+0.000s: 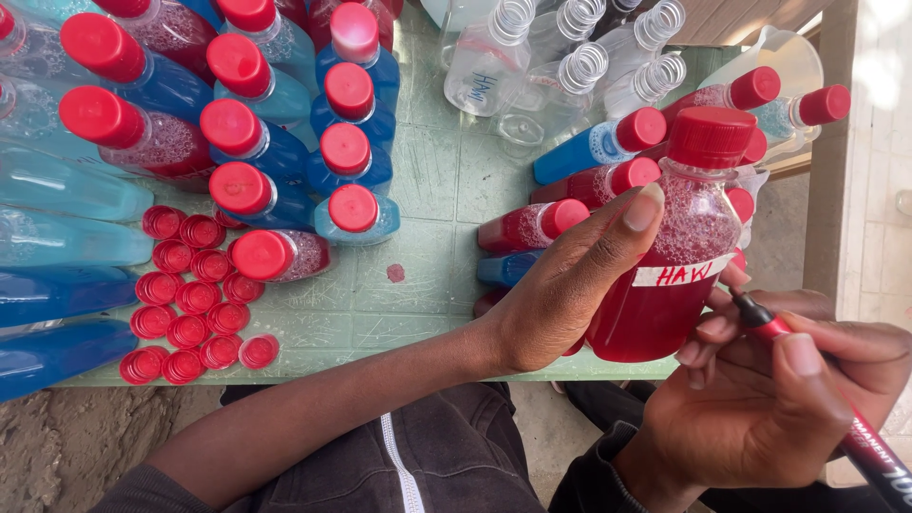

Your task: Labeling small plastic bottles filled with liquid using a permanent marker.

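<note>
While the left hand [560, 294] holds a red bottle [679, 256] upright, the right hand [769, 399] sets a red marker [817, 380] to its white label [682, 274].

Left fingers [627, 228] are curled around the bottle's left side, one fingertip reaching up near its red cap [711, 136]; the bottle is lifted just off the counter [437, 190] edge, above the person's lap. Right fingers are closed tight on the marker, its tip touching the label's right end, with the other fingertips resting against the bottle's lower right side. Behind the bottle lies a heap of capped red and blue bottles [589, 185]; at far left stand more blue bottles [275, 142] and a cluster of loose red caps [190, 299]. Uncapped clear bottles [532, 57] sit at the top.
</note>
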